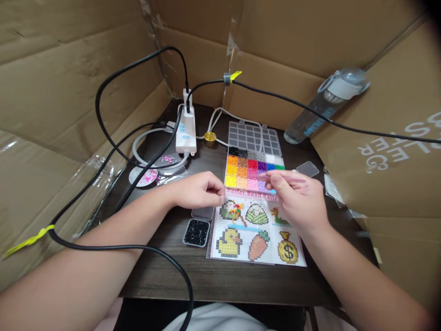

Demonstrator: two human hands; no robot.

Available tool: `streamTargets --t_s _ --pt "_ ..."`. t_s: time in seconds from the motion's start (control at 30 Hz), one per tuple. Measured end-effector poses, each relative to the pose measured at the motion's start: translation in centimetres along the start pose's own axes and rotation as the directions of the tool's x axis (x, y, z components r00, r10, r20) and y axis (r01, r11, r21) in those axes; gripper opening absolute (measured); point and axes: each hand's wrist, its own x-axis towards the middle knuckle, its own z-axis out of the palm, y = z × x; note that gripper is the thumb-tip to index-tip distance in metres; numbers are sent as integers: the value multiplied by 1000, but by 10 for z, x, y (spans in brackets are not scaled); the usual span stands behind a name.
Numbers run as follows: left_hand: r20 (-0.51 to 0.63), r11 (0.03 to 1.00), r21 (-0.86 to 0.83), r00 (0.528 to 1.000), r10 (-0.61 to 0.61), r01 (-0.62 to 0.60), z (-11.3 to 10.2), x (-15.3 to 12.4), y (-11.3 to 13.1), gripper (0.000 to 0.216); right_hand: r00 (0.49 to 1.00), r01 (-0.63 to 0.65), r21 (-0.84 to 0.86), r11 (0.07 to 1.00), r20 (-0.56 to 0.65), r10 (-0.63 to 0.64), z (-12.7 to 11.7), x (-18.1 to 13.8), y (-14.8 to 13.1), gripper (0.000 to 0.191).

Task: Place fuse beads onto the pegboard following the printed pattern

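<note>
A slim pink pen-like tool (299, 179) is pinched in my right hand (301, 200), its tip over the pink and purple cells of the bead box (231, 171). My left hand (203, 189) is closed, fingers curled down by the top left corner of the pattern sheet (246, 250); whatever they may hold is hidden. Printed on the sheet are a duck, a carrot, a money bag and other pixel pictures. Some coloured beads (236, 211) seem to lie over its upper left picture. Just below my left hand sits a small square tray of black beads (196, 232).
Behind the box its clear gridded lid (255, 138) lies open. A white power strip (186, 131) with black cables (151, 248) stands at the left. A round dish of pink beads (146, 177), a gold cup (210, 138) and a water bottle (324, 105) are nearby. Cardboard walls (275, 41) surround the table.
</note>
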Motion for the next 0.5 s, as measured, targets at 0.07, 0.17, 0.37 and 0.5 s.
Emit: streamTargets --t_s 0.07,0.17,0.37,0.5 --pt "3 1000 13 1000 -8 8 0 1 0 20 998 -20 -23 1000 57 22 -7 -15 5 15" --pt "12 999 30 1000 -20 19 0 1 0 20 992 -60 -21 998 108 62 -8 -31 19 14" --pt "10 1000 24 1000 -20 20 -1 1 -1 18 987 -64 7 998 146 63 -2 -36 35 14" --pt "7 999 27 1000 -24 24 -1 0 0 18 988 -58 6 998 143 56 -2 -36 35 13"
